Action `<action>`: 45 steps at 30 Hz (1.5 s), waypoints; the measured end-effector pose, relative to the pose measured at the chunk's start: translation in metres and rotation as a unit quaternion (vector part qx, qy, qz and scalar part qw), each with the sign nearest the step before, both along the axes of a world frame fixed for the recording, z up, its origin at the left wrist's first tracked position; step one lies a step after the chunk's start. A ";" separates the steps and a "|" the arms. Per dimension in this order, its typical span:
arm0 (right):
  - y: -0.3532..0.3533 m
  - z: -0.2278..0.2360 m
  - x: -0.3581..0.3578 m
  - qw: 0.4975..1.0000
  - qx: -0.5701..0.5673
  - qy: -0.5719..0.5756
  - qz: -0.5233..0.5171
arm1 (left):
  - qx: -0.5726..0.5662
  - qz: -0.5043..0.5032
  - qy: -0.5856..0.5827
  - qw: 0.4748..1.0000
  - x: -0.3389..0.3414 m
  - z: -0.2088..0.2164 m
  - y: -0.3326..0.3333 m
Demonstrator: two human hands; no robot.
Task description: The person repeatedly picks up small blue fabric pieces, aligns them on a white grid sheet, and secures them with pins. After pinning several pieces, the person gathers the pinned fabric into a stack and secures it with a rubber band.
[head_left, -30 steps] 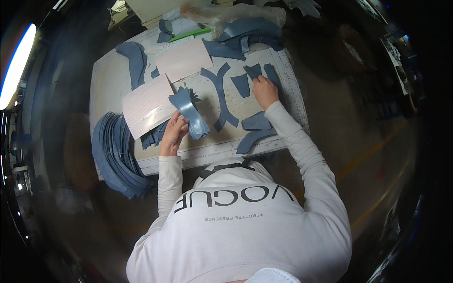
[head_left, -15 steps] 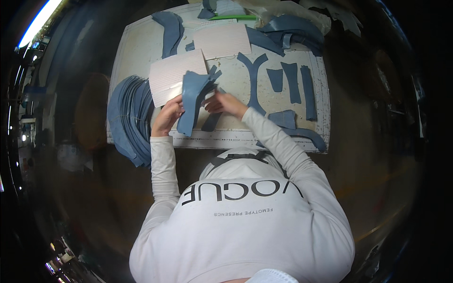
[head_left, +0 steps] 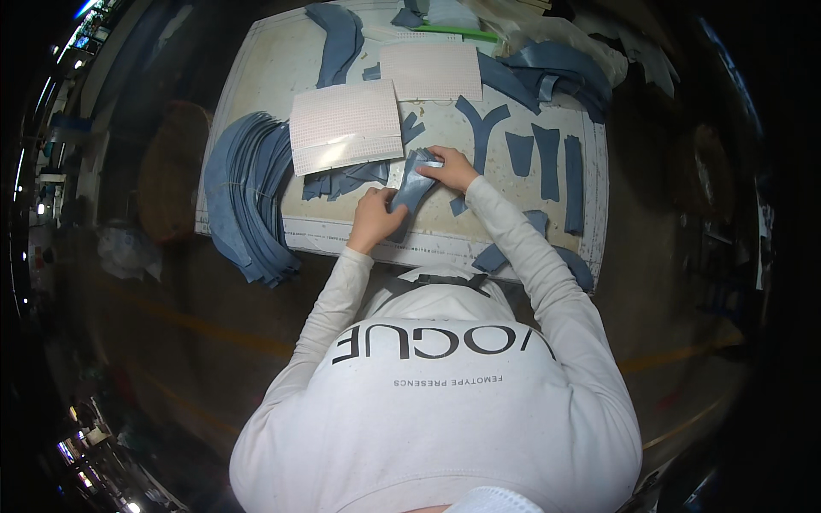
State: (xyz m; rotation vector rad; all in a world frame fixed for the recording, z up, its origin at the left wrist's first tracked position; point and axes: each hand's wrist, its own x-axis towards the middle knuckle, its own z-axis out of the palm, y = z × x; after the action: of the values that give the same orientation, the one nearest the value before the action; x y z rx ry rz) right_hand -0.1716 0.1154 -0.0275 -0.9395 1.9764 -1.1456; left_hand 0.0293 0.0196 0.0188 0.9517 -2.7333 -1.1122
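A small stack of blue leather-like pieces (head_left: 414, 190) lies slanted between my hands, low over the near middle of the table. My left hand (head_left: 376, 217) grips its lower end, fingers closed along the left edge. At the upper end my right hand (head_left: 451, 168) closes on it, with the thumb across the shiny top face. Just beyond my left hand, loose blue scraps (head_left: 346, 181) stick out from beneath a pale pink gridded sheet (head_left: 345, 128). A Y-shaped blue piece (head_left: 481, 128) lies beyond my right hand.
A thick tied bundle of curved blue pieces (head_left: 242, 192) hangs over the left edge of the white table (head_left: 402, 249). Several flat cut pieces (head_left: 548, 162) lie at the right. Toward the back are a second gridded sheet (head_left: 432, 70) and a blue pile (head_left: 560, 70).
The stack has come down nearer the table and tilted to the right. My left hand moved right and nearer; my right hand now grips the stack's upper end. The view has shifted slightly.
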 end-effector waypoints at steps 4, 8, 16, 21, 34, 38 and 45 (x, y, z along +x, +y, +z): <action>0.006 0.010 0.007 0.996 0.036 0.080 -0.016 | -0.201 -0.019 0.040 0.979 0.003 -0.005 0.031; 0.003 0.030 0.017 0.980 0.107 0.161 -0.042 | -0.136 -0.021 0.021 0.990 0.001 -0.010 0.023; 0.017 0.035 0.029 0.982 0.056 0.165 0.074 | -0.004 -0.121 0.132 0.984 0.016 -0.003 -0.010; 0.031 0.037 0.025 0.976 -0.173 -0.070 0.113 | -0.035 -0.067 0.191 0.979 0.027 0.004 -0.019; 0.002 0.039 -0.043 0.992 0.036 0.119 0.035 | 0.163 -0.004 0.080 0.983 0.032 -0.001 -0.061; -0.031 0.060 -0.131 0.928 0.170 0.205 -0.261 | -0.048 0.036 0.018 0.998 0.033 0.015 -0.049; -0.059 0.045 -0.152 0.905 0.269 0.164 -0.286 | -0.045 0.124 0.238 0.962 0.038 0.047 -0.019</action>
State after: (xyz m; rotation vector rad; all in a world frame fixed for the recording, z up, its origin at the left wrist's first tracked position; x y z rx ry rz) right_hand -0.3233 0.0562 0.0174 -0.2647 2.7593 -0.6592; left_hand 0.0676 0.0005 0.0660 0.8491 -2.1936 -1.0045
